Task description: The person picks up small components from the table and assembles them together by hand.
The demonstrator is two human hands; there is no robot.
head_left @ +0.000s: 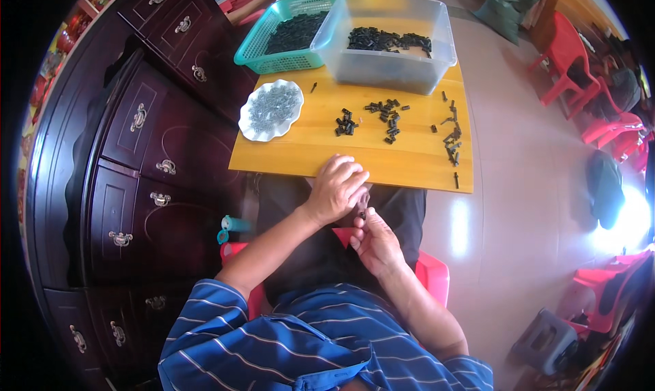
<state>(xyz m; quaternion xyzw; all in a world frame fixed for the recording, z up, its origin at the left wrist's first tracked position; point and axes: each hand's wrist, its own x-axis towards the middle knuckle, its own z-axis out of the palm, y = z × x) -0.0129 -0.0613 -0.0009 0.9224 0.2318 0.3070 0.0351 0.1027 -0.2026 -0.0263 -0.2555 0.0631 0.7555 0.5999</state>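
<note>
My left hand (336, 192) is at the near edge of the table, back of the hand up, fingers curled. Its palm side is hidden, so I cannot make out what it holds. Just below, over my lap, my right hand (379, 244) pinches a small dark piece (362, 215) between thumb and fingers. Beyond my hands, small black plastic parts lie in a compact pile (346, 123), a looser group (389, 118) and a line (453, 138) along the right edge. A white scalloped dish (243, 121) of small clear pieces stands at the left.
A clear plastic bin (382, 76) and a green mesh basket (276, 65), both with black parts, stand at the back of the table. Dark drawer cabinets (129, 152) line the left. Red chairs (570, 60) stand at the right. Another person's arm (256, 5) shows at the far left.
</note>
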